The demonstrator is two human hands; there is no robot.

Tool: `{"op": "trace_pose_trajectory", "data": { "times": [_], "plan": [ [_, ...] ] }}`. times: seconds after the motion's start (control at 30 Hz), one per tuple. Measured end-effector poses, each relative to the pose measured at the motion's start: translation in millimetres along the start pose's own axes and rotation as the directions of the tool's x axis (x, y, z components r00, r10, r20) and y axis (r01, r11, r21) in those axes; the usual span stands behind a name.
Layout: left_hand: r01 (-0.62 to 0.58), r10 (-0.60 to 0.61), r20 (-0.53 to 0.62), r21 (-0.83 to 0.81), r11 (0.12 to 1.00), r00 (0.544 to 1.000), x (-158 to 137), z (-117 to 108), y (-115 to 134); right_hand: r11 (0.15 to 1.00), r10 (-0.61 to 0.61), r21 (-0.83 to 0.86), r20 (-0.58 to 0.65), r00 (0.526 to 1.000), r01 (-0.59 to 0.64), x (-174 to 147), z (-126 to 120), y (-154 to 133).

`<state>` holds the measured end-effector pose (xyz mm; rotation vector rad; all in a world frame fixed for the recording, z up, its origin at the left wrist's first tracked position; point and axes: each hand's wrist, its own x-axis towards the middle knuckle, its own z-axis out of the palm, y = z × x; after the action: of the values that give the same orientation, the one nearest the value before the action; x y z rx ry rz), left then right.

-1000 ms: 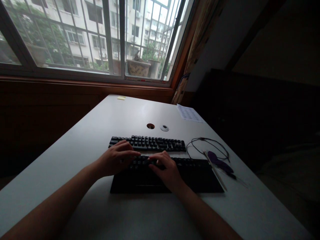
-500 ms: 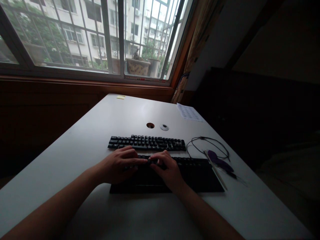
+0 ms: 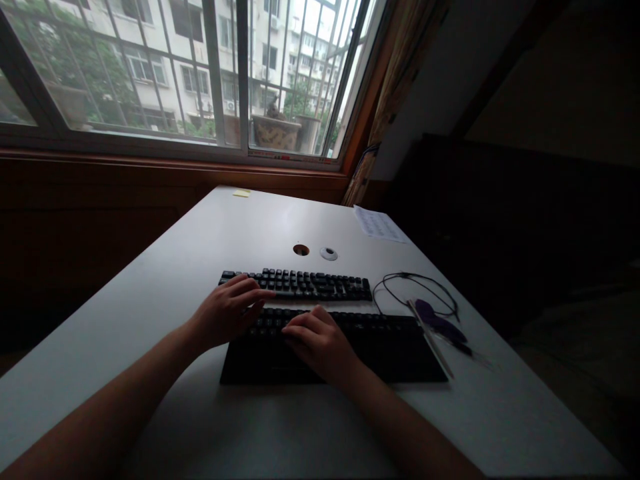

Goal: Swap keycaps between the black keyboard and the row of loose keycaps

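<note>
Several black keycaps (image 3: pixel 320 283) lie together in keyboard-like rows on the white desk. Nearer to me is a black keyboard (image 3: pixel 395 357), keycaps showing along its far rows and its near part plain and dark. My left hand (image 3: pixel 231 310) is over the left end of the keycap rows, index finger stretched out to their near edge, thumb apart below it. My right hand (image 3: pixel 320 340) rests on the front keyboard left of its middle, fingers bent and closed together at the upper rows. Whatever is between those fingertips is too small and dark to make out.
Right of the keyboard lie a looped black cable (image 3: pixel 415 275), a thin stick-like tool (image 3: pixel 433 343) and a purple-handled item (image 3: pixel 437 321). Farther back are a cable hole (image 3: pixel 301 250), its round cover (image 3: pixel 329 254), a paper sheet (image 3: pixel 379 224) and a yellow note (image 3: pixel 241 193).
My left hand has moved away from the front keyboard, up and left to the keycap rows. My right hand has shifted slightly left and closed more, staying on the keyboard.
</note>
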<state>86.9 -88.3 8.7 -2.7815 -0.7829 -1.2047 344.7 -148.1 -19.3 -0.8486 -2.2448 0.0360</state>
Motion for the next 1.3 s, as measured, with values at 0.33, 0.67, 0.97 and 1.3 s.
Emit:
{"op": "trace_pose_trajectory", "data": {
  "times": [0.33, 0.67, 0.97, 1.3],
  "plan": [
    [0.002, -0.002, -0.009, 0.026, 1.0, 1.0, -0.8, -2.6, -2.9, 0.994, -0.052, -0.094, 0.021, 0.998, 0.054, -0.2, 0.6, -2.6],
    [-0.027, 0.027, -0.005, 0.024, 0.999, 1.0, 0.4, -1.8, -4.2, 0.983, -0.087, -0.158, 0.053, 0.995, 0.095, -0.5, 1.4, -3.4],
    [-0.037, 0.038, -0.019, 0.017, 0.999, 0.999, -0.6, 0.5, -6.9, 0.982, -0.114, -0.149, 0.018, 0.993, 0.115, 2.4, 2.3, -2.0],
    [-0.025, 0.025, -0.011, 0.017, 1.0, 1.0, -2.1, -1.0, -8.7, 0.985, -0.107, -0.143, -0.028, 0.994, 0.102, 0.8, 2.7, -1.0]
  ]
}}
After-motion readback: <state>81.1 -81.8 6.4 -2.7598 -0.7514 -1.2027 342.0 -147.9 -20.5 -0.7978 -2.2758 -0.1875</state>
